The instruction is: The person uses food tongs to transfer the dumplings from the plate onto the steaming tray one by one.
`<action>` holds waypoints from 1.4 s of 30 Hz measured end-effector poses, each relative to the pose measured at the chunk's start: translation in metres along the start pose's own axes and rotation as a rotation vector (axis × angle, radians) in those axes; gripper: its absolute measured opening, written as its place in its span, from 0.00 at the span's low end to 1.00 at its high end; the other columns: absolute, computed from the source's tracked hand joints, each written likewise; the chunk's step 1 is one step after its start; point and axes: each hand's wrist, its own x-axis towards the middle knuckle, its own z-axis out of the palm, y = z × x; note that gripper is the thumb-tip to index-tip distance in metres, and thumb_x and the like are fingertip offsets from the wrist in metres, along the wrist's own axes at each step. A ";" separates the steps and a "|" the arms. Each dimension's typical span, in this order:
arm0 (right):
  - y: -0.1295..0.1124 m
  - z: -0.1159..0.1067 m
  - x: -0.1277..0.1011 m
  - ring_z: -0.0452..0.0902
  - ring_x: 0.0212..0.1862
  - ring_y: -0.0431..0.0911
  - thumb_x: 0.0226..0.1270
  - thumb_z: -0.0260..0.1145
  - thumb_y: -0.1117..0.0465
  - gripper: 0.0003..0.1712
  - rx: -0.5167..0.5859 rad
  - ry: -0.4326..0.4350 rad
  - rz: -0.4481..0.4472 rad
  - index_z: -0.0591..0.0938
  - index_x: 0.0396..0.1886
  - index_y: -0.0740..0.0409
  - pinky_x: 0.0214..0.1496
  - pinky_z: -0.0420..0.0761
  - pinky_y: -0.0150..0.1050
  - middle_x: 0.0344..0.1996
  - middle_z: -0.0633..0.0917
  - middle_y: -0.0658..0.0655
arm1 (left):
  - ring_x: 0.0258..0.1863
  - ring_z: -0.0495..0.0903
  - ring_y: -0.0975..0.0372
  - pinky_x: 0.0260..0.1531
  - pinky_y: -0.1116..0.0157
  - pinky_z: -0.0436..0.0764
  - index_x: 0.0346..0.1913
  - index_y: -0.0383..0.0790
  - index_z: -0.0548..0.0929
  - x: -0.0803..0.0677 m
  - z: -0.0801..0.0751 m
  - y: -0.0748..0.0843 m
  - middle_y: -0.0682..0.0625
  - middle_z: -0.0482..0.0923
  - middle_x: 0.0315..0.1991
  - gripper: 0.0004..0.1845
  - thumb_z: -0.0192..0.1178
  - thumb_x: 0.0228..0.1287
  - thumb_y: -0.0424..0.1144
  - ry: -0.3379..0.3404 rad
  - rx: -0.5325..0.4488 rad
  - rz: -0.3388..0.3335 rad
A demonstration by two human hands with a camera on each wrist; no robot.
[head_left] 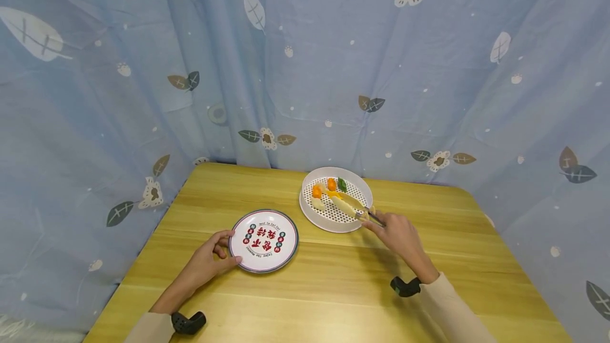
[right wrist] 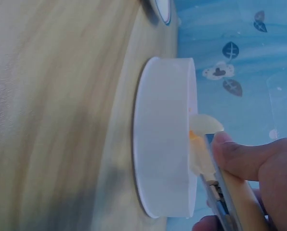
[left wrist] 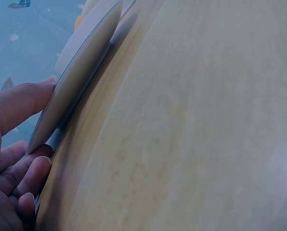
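My left hand (head_left: 212,255) holds a white plate (head_left: 243,258) with a dark rim and red lettering by its left edge. In the left wrist view the plate (left wrist: 81,72) appears edge-on, thumb on one side and fingers at the lower edge. On the right, my right hand (head_left: 397,234) grips a pair of tongs (head_left: 366,211) with metal near the grip and pale, broad ends. Those ends reach over the rim into a round white basket (head_left: 333,225) with a perforated bottom. Inside lie orange pieces (head_left: 316,191), a green piece (head_left: 342,184) and a pale piece (head_left: 317,204).
The wooden table (head_left: 333,290) carries the plate at centre left and the basket near its back edge. Behind it hangs a blue curtain (head_left: 314,78) with leaves and flowers. Each wrist wears a black camera mount (head_left: 405,286).
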 end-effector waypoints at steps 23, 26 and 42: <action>-0.003 0.003 0.017 0.62 0.19 0.44 0.69 0.70 0.40 0.21 -0.058 -0.076 -0.067 0.87 0.40 0.54 0.20 0.59 0.39 0.16 0.63 0.48 | 0.42 0.71 0.56 0.40 0.66 0.72 0.71 0.43 0.72 0.002 0.001 -0.002 0.46 0.76 0.52 0.40 0.78 0.58 0.48 0.000 0.015 -0.006; -0.004 0.004 0.018 0.62 0.20 0.44 0.68 0.70 0.39 0.22 -0.067 -0.084 -0.061 0.87 0.41 0.55 0.20 0.60 0.39 0.16 0.64 0.49 | 0.42 0.71 0.56 0.40 0.66 0.71 0.71 0.43 0.72 0.002 0.001 -0.001 0.46 0.76 0.52 0.40 0.78 0.58 0.48 0.001 0.021 -0.012; -0.004 -0.001 0.018 0.66 0.22 0.47 0.66 0.70 0.36 0.38 -0.042 -0.092 0.012 0.85 0.60 0.63 0.21 0.62 0.40 0.17 0.68 0.52 | 0.41 0.71 0.56 0.40 0.65 0.72 0.71 0.43 0.72 0.002 0.000 0.000 0.45 0.75 0.52 0.40 0.78 0.58 0.48 -0.003 0.024 -0.013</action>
